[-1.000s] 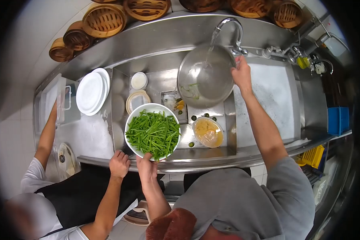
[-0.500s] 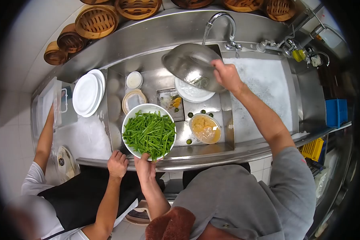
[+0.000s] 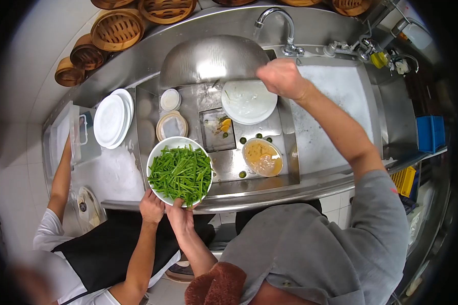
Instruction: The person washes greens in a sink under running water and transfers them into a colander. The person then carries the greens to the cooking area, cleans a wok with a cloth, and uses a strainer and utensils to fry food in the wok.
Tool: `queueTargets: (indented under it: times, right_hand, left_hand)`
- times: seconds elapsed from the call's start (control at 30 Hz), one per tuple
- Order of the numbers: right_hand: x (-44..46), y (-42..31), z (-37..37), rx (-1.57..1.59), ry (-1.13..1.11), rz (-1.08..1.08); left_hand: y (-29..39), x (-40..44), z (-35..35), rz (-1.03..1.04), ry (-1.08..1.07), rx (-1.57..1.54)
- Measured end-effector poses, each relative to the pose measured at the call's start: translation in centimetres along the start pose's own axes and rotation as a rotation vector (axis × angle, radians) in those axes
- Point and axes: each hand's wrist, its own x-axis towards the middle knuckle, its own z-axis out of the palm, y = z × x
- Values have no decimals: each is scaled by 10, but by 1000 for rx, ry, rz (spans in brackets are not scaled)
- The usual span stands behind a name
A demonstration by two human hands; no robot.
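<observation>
My left hand (image 3: 179, 217) grips the near rim of a white bowl (image 3: 150, 170), its thumb on top. Cut green vegetable stems (image 3: 180, 174) are heaped in this bowl. A co-worker's hand (image 3: 151, 206) touches the same bowl on its lower left. My right hand (image 3: 282, 78) is closed on the right edge of a large metal basin (image 3: 213, 63). The basin is tipped on its side over the back of the sink, its inside mostly hidden. Just below it, a white plate (image 3: 249, 104) with some water lies in the sink.
Water runs from the faucet (image 3: 290, 33) behind the basin. In the sink (image 3: 224, 188) are a clear bowl of yellowish liquid (image 3: 263, 157), small green fruits and round containers. White plates (image 3: 109, 121) stand left; foamy water (image 3: 336, 112) fills the right basin. Bamboo steamers (image 3: 118, 30) line the back.
My right hand has swung the metal basin up and left, tipping it further and uncovering the white plate. The bowl of greens has moved slightly left, and the co-worker's hand now touches it.
</observation>
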Motion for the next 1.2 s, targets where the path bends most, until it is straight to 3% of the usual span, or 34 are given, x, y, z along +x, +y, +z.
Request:
queueTargets:
  times: [0.1, 0.13, 0.2, 0.23, 0.3, 0.4, 0.73, 0.87, 1.0, 1.07, 1.13, 1.2]
  right_hand:
    - [-1, -23, 21, -8, 119, 949]
    - [-19, -25, 31, -10, 119, 940]
    - [-69, -23, 57, 89, 391, 1302]
    - [-72, -26, 61, 107, 392, 1290]
    - [-87, -46, 58, 455, 702, 1691]
    - [-109, -55, 67, 369, 739, 1748]
    - [-83, -63, 57, 328, 533, 1526]
    - [-75, -66, 63, 319, 700, 1489]
    - [-83, -54, 72, 289, 698, 1470]
    - [-64, -50, 55, 153, 513, 1436]
    - [-40, -47, 35, 131, 484, 1426]
    - [-38, -43, 28, -183, 236, 1267]
  left_hand:
    - [-1, 0, 2, -21, -34, -25]
    - [-2, 0, 3, -24, -39, -39]
    - [-2, 1, 4, -1, -30, -70]
    - [-1, 2, 4, -23, -6, -64]
    - [0, 1, 4, -57, -27, -59]
    - [0, 5, -3, -79, -28, -15]
    - [3, 8, 5, -35, -98, -14]
    - [1, 10, 2, -17, -117, -13]
    - [0, 9, 6, -29, -74, -26]
    - [0, 10, 3, -21, -48, -31]
    - [-2, 10, 1, -27, -78, -6]
    - [-3, 9, 1, -41, -77, -7]
